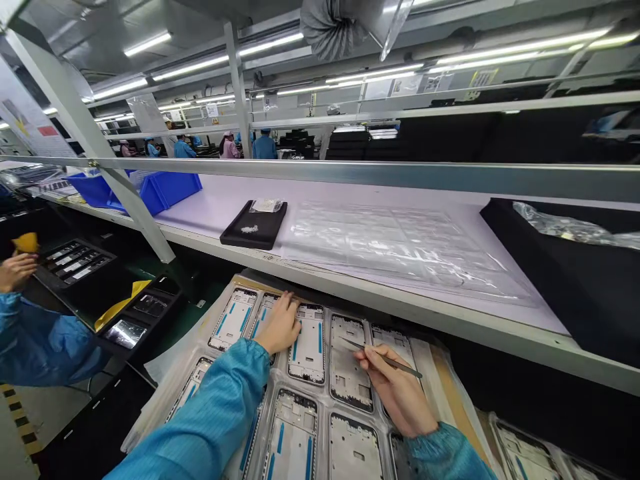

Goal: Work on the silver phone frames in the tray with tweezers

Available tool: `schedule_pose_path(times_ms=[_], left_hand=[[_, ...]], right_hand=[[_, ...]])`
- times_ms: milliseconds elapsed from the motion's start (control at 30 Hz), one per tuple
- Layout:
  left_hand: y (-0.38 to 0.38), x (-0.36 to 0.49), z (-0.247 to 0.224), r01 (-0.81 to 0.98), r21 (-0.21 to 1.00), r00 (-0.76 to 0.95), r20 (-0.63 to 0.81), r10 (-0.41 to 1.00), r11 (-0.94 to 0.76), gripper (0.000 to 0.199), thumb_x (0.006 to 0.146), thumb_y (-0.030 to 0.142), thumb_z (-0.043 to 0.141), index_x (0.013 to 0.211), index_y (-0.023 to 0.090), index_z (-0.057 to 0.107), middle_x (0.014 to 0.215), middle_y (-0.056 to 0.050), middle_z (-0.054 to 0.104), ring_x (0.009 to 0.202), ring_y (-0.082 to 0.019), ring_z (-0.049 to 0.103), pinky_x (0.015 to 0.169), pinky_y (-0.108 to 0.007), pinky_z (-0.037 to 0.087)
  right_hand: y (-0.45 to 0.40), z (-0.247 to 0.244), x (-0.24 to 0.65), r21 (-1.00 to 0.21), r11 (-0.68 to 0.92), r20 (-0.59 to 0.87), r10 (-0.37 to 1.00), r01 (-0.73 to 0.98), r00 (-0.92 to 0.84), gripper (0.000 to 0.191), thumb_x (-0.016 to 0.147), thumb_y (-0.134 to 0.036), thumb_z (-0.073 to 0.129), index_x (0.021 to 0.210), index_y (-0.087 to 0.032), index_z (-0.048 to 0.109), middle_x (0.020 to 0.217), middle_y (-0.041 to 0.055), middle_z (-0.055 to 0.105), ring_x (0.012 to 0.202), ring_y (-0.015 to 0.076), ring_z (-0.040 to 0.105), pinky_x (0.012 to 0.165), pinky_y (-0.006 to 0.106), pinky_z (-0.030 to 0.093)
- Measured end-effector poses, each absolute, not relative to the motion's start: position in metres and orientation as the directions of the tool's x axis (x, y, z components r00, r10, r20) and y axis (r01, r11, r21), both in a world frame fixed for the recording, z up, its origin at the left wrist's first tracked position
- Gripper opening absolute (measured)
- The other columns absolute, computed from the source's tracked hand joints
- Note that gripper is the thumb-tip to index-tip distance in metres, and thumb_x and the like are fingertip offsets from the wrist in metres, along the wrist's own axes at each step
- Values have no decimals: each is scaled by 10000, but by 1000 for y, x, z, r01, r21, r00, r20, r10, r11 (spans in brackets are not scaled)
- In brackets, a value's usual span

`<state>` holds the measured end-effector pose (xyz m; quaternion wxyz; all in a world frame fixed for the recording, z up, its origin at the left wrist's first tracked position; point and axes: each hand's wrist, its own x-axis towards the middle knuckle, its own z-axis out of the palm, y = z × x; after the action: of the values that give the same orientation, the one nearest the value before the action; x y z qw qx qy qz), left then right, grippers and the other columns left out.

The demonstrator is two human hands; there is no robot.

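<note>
A clear plastic tray (300,427) lies in front of me, holding several metal phone mid-frames with blue strips. My left hand (280,325) rests flat on a frame (307,343) near the tray's far side, with its fingers on the frame's edge. My right hand (395,387) grips slim dark tweezers (385,359). Their tip points left and sits just above the upper edge of the neighbouring frame (347,363). Both blue sleeves cover my forearms. My hands hide parts of the frames beneath them.
A white shelf (400,313) runs above the tray, bearing a black tray (254,225) and stacked clear trays (395,247). A black bin (560,287) stands right, blue crates (165,190) left. A co-worker's hand (17,272) and blue sleeve reach in at left, beside a black parts tray (75,263).
</note>
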<state>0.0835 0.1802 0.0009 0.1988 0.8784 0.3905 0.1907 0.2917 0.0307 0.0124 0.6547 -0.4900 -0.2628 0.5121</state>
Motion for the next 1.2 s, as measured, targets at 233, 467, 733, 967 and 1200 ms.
schedule_pose_path(times_ms=[233,467,733,967,1200], left_hand=[[172,82,5,608,519,628,149,764,-601,533,773,106,496,1304,111,550,1564,-195,351,1493,-335,235,1219,-554,219],[166,89,10,641,508,546,225,807,-576,440,850,191,482,1282,120,532,1403,-173,531,1340,-300,453,1172,-487,339],[165,92,7,658,481,541,232,808,-579,418,862,217,522,1272,139,548,1399,-160,528,1331,-319,448,1173,-493,329],[162,91,10,657,453,568,230,790,-603,433,884,183,516,1303,77,540,1402,-191,517,1351,-326,413,1172,-500,323],[160,92,13,695,363,579,229,783,-620,429,845,160,562,1270,142,617,1442,-160,498,1383,-335,375,1164,-516,330]], right_hand=[[83,38,291,-996,29,43,985,87,165,503,648,-687,812,647,-200,686,657,71,690,704,257,659,721,390,530],[136,18,283,-986,85,107,983,146,150,615,603,-807,740,604,-195,677,619,76,690,601,243,644,635,374,517],[136,3,284,-969,121,149,982,217,115,417,744,-611,714,636,-212,665,630,49,686,674,249,639,726,379,476],[138,-6,284,-960,145,171,981,241,93,337,789,-534,665,688,-213,662,665,42,698,682,243,646,707,357,477],[139,-7,284,-955,158,185,979,253,88,316,779,-519,643,695,-214,651,661,39,693,685,246,650,712,354,479]])
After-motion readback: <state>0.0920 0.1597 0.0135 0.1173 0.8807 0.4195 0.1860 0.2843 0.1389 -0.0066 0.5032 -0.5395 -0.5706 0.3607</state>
